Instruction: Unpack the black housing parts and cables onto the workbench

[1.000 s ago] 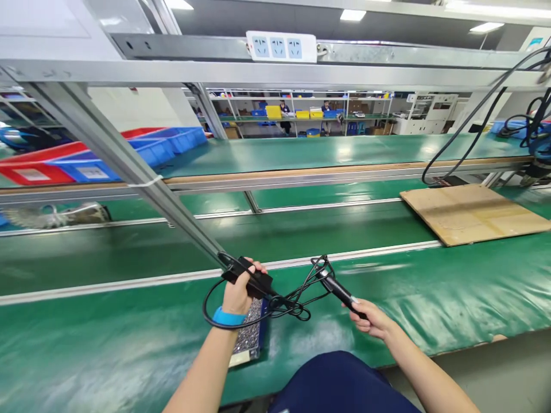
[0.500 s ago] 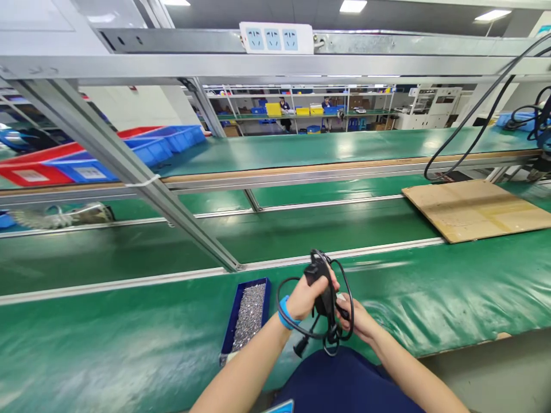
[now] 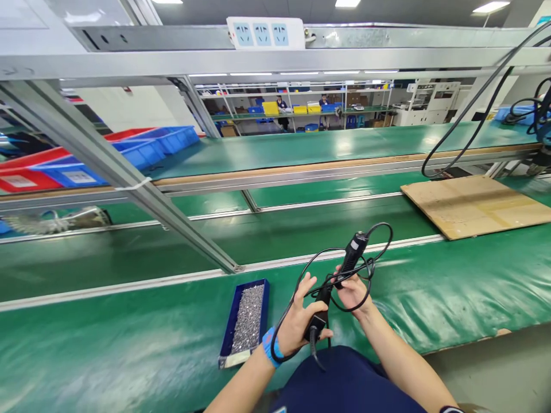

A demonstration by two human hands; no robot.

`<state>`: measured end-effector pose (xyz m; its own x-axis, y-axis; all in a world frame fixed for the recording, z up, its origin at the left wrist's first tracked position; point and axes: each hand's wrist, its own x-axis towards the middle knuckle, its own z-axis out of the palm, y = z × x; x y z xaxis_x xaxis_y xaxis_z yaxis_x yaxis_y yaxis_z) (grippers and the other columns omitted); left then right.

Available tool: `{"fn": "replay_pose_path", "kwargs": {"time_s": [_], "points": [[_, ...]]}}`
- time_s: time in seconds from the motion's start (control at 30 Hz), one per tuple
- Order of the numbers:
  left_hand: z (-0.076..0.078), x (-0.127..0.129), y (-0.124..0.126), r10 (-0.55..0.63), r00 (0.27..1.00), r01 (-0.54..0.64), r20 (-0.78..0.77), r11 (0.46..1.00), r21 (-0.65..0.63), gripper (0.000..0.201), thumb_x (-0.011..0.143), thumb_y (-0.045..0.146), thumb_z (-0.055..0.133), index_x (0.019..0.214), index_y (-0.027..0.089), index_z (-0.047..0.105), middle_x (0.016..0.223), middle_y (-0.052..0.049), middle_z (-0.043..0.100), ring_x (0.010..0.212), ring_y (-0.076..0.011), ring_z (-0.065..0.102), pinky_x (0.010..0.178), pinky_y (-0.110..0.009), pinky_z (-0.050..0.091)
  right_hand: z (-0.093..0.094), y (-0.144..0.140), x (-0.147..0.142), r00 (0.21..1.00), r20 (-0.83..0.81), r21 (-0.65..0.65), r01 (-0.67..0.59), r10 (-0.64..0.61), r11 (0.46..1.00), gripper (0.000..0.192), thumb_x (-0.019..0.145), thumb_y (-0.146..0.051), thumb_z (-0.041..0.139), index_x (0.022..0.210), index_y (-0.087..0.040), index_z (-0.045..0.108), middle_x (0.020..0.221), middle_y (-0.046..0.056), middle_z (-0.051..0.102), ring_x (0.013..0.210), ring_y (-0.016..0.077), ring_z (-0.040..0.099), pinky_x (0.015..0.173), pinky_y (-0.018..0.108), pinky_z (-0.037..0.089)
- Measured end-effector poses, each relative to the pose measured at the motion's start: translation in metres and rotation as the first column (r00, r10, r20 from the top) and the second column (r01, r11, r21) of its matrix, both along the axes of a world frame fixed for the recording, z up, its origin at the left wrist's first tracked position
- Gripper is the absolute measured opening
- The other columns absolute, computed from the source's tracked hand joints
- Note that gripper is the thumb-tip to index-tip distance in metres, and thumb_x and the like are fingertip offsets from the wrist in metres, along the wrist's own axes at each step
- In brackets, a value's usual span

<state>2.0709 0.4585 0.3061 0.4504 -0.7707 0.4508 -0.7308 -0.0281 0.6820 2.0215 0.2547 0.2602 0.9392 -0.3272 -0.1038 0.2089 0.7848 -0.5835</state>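
And here's the left hand (image 3: 297,324), blue band at the wrist, thumb and lower fingers wrapped about a black rectangular box (image 3: 317,324), upper fingers raised clear of it! Over to the right hand (image 3: 352,291): fingers curled on the lower end of a long black cylindrical tool (image 3: 354,251), its top tilting up and away to the right. Thin black cable (image 3: 370,267) loops all round the pair; tool and box are both up in front of the navy top, over the near edge of the bench.

Just left of the hands, on the glossy green bench mat (image 3: 129,344), sits a shallow dark-blue rectangular tray (image 3: 266,312), and what a load: tiny silvery, glittering pieces (image 3: 249,318) spread along its length, too small to name one by one. A pale strip marks its near end.

Up on the raised green shelf at left, more containers! A red plastic bin (image 3: 19,181) with a white label, and right beside it a blue plastic bin (image 3: 77,175), labelled too; their contents can't be made out from here. Far back, a bright yellow bin (image 3: 271,109) stands among others on distant shelving. And out right, a flat brown cardboard sheet (image 3: 477,206) lies on the bench.
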Motion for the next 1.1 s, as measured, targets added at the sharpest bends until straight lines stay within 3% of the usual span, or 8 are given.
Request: {"fn": "replay_pose_path", "kwargs": {"time_s": [0.2,0.4,0.53,0.63,0.73,0.9,1.0,1.1], "points": [[0.013,0.009,0.002,-0.168,0.986,0.168,0.008,0.986,-0.008,0.054,0.079,0.025,0.073,0.126,0.026,0.047,0.134,-0.012,0.061,0.119,-0.0235,0.062,0.099,-0.036,0.052,0.038,-0.008,-0.006,0.977,0.201,0.189,-0.106,0.067,0.976,0.047,0.068,-0.015,0.071,0.110,-0.035,0.066,0.110,-0.005,0.068,0.110,0.0187,0.061,0.116,0.050,0.034],[0.010,0.009,0.003,-0.164,0.942,0.088,0.292,0.962,0.258,0.050,0.080,0.025,0.067,0.129,0.030,0.055,0.157,-0.011,0.036,0.138,-0.0321,0.043,0.109,-0.048,0.043,0.066,-0.008,-0.021,0.966,0.254,0.056,-0.069,0.053,0.996,0.045,0.067,-0.048,0.083,0.105,-0.033,0.064,0.118,0.002,0.066,0.130,0.0274,0.048,0.116,0.058,0.030],[-0.015,0.009,0.007,-0.131,0.981,0.093,0.146,0.965,0.245,0.053,0.081,0.031,0.069,0.132,0.027,0.056,0.160,-0.013,0.028,0.142,-0.0347,0.037,0.111,-0.052,0.040,0.079,-0.019,-0.023,0.975,0.223,0.073,-0.002,-0.015,0.997,0.040,0.083,-0.062,0.065,0.107,-0.029,0.065,0.130,0.006,0.062,0.135,0.0273,0.045,0.118,0.055,0.027],[-0.038,0.018,0.010,-0.042,0.982,0.057,-0.182,0.995,0.079,0.053,0.080,0.037,0.072,0.129,0.021,0.059,0.143,-0.016,0.052,0.135,-0.0324,0.046,0.111,-0.051,0.041,0.073,-0.033,-0.028,0.991,0.124,0.116,-0.056,0.041,0.992,0.056,0.088,-0.071,0.049,0.118,-0.027,0.065,0.138,0.008,0.059,0.134,0.0278,0.047,0.116,0.053,0.031],[-0.057,0.031,0.012,-0.069,0.843,0.082,-0.534,0.997,0.001,0.055,0.079,0.042,0.076,0.125,0.017,0.061,0.129,-0.016,0.063,0.123,-0.0316,0.057,0.108,-0.051,0.044,0.053,-0.045,-0.033,0.993,-0.031,0.075,-0.111,0.113,0.991,0.063,0.091,-0.072,0.043,0.126,-0.024,0.064,0.125,0.008,0.067,0.119,0.0241,0.059,0.107,0.043,0.043],[-0.067,0.048,0.016,-0.232,0.639,0.408,-0.734,0.911,0.067,0.086,0.066,0.046,0.086,0.139,0.017,0.053,0.131,-0.014,0.064,0.121,-0.0327,0.060,0.105,-0.047,0.048,0.022,-0.053,-0.035,0.961,-0.218,0.104,-0.150,0.170,0.983,0.068,0.093,-0.073,0.037,0.127,-0.021,0.065,0.123,0.007,0.068,0.102,0.0187,0.066,0.086,0.032,0.054],[-0.067,0.056,0.018,-0.172,0.742,0.467,-0.648,0.826,0.316,0.080,0.065,0.038,0.085,0.138,0.026,0.056,0.128,-0.005,0.067,0.119,-0.0292,0.062,0.104,-0.041,0.049,0.019,-0.051,-0.032,0.956,-0.250,0.124,-0.123,0.151,0.985,0.065,0.092,-0.074,0.038,0.125,-0.026,0.066,0.113,0.004,0.072,0.096,0.0181,0.067,0.081,0.032,0.055],[-0.068,0.067,0.023,0.020,0.869,0.234,-0.494,0.863,0.447,0.051,0.070,0.038,0.077,0.119,0.025,0.071,0.115,-0.005,0.073,0.111,-0.0298,0.066,0.100,-0.043,0.052,0.027,-0.049,-0.027,0.964,-0.251,0.077,-0.072,0.089,0.994,0.062,0.090,-0.076,0.040,0.122,-0.029,0.067,0.109,0.002,0.073,0.099,0.0189,0.066,0.081,0.032,0.055]]}}
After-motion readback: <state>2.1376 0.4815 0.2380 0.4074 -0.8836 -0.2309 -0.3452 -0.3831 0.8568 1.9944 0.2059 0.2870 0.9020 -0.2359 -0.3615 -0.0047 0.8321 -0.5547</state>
